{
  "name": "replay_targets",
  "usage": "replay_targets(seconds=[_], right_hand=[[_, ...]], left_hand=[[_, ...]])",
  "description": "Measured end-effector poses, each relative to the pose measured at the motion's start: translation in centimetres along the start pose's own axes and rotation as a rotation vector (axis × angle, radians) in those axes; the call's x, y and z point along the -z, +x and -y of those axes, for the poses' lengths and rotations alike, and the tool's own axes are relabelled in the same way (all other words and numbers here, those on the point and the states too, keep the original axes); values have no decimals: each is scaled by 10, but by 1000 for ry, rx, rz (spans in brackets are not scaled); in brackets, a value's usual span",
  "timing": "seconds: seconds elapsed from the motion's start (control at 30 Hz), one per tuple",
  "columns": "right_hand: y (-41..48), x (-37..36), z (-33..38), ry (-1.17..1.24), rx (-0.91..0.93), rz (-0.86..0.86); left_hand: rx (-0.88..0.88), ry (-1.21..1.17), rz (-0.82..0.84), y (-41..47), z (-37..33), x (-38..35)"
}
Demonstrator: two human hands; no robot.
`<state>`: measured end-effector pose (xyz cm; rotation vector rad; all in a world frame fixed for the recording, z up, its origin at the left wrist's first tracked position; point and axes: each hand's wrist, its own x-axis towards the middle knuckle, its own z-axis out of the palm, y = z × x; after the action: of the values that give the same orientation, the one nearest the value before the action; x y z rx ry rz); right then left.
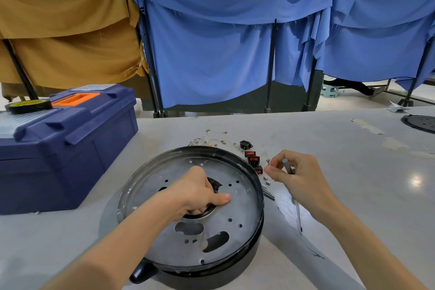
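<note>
Gripping the metal plate by its centre hole, the left hand curls its fingers inside, thumb flat on top, steadying it in the black pot; the upright screw stands outside the pot's rim, at nine o'clock from the nearer right hand, just beside its nearly closed thumb and forefinger; its curled fingers hold the screwdriver, its long axis running twelve to six.

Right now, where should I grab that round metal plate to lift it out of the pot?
Probably by the rim of the big middle hole, coming from straight above. The plate lies flat, sunk inside the black pot, so the pot's wall blocks its outer edge. The hole is open from above, and the left hand is hooked into it there.
</note>
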<state>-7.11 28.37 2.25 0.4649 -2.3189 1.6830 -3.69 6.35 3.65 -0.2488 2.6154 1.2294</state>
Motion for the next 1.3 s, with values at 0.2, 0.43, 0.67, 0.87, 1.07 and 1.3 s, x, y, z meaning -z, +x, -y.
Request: replay_targets(seconds=[0.2,0.43,0.67,0.87,1.07,1.3], right_hand=[[-2,0,3,-12,-8,19],[-2,1,4,58,-18,19],[-6,0,14,156,6,81],[-16,-3,33,357,36,131],[-15,-3,32,432,-15,124],[-8,-4,17,112,-126,63]], left_hand=[[49,-62,22,-5,2,-3],[36,7,39,-9,0,-1],[-298,316,-332,-13,-18,6],[-694,-102,-188,-20,-49,0],[-803,-185,-160,-18,-51,-8],[-609,-5,-129,-2,-36,4]])
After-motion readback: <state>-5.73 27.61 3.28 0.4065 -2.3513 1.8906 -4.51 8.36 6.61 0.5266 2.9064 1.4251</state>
